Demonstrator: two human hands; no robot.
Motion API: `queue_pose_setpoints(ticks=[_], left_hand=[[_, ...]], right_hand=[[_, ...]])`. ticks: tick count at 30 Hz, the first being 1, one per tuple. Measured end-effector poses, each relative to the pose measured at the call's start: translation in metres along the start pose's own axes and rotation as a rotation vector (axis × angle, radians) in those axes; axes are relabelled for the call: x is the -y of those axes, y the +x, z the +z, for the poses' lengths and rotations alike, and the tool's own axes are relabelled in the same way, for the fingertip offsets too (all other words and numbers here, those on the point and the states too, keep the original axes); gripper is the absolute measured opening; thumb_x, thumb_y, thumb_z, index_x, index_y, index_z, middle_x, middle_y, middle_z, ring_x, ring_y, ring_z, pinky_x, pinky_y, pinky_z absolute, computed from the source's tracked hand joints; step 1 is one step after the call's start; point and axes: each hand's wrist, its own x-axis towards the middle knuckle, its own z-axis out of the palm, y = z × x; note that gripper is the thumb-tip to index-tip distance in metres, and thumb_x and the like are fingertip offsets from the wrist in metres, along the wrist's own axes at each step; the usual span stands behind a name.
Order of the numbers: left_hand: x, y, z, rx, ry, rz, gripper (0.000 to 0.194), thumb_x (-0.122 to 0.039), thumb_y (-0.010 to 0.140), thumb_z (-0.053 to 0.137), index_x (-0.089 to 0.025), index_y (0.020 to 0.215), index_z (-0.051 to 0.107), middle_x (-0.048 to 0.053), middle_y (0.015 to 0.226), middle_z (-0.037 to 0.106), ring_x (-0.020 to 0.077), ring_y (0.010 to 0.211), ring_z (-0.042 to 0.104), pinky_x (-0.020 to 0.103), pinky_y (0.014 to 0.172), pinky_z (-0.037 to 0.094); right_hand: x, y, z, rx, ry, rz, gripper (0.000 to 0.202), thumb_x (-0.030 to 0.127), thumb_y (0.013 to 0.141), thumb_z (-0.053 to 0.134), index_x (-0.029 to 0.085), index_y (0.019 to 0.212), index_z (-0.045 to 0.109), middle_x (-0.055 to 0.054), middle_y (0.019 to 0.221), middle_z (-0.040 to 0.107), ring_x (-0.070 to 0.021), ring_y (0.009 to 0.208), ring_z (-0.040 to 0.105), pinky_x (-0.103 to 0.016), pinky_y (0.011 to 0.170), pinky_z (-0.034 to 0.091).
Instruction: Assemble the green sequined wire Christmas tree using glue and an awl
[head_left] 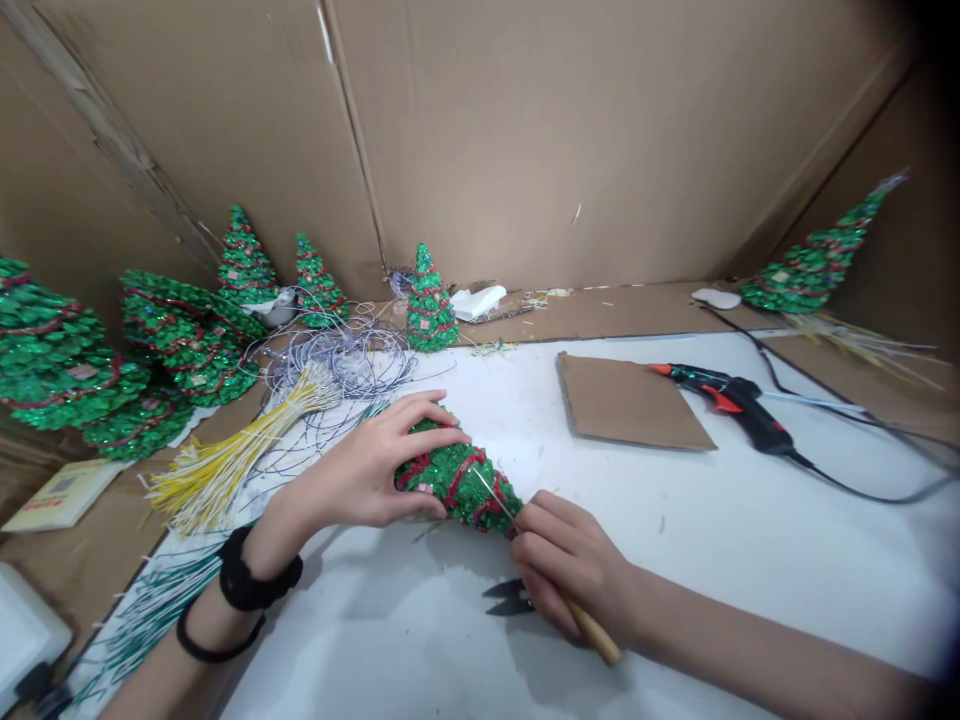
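Observation:
A small green decorative Christmas tree (pixel 463 478) with red garland lies on its side over the white table. My left hand (pixel 390 455) is wrapped around its wide base end, thumb below and fingers above. My right hand (pixel 570 565) grips a thin metal tool with a wooden handle (pixel 596 635), probably an awl or a hook. The tool's shaft lies against the garland near the tree's narrow end; its exact tip is hard to make out. Partly under my right hand are dark scissor-like blades (pixel 510 597), their handles hidden.
A black and orange glue gun (pixel 739 400) rests by a cardboard piece (pixel 634 400), its cord trailing right. Bundles of yellow-white strands (pixel 240 450) and green strands (pixel 157 600) lie left, near tangled wire (pixel 337 355). Several finished-looking trees (pixel 431 300) stand along the cardboard wall (pixel 600 140).

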Motion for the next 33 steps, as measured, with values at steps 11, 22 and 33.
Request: queue_pose_setpoints(ticks=[11, 22, 33], left_hand=[[0.000, 0.000, 0.000, 0.000, -0.025, -0.002, 0.052, -0.045, 0.076, 0.061, -0.027, 0.123, 0.049, 0.010, 0.122, 0.052, 0.0324, 0.128, 0.032, 0.050, 0.101, 0.034], [0.000, -0.001, -0.010, 0.093, 0.013, 0.019, 0.049, -0.037, 0.079, 0.061, -0.031, 0.126, 0.049, 0.002, 0.133, 0.050, 0.0298, 0.131, 0.029, 0.050, 0.105, 0.031], [0.000, -0.003, -0.008, 0.078, -0.030, 0.010, 0.051, -0.032, 0.078, 0.063, -0.031, 0.127, 0.048, 0.003, 0.133, 0.050, 0.0294, 0.132, 0.029, 0.051, 0.104, 0.032]], right_hand=[[0.000, 0.004, -0.007, 0.049, 0.160, 0.066, 0.016, 0.007, 0.078, 0.035, 0.020, 0.069, 0.036, 0.000, 0.060, 0.038, -0.0141, 0.056, 0.029, -0.027, 0.049, 0.024], [-0.015, -0.003, -0.006, 0.017, 0.383, 0.033, 0.015, 0.013, 0.082, 0.031, 0.019, 0.081, 0.044, -0.003, 0.067, 0.045, -0.0156, 0.060, 0.041, -0.028, 0.052, 0.034], [-0.011, -0.002, -0.003, 0.055, 0.222, -0.034, 0.018, 0.007, 0.080, 0.030, 0.021, 0.080, 0.042, -0.001, 0.065, 0.040, -0.0145, 0.056, 0.033, -0.026, 0.047, 0.029]])
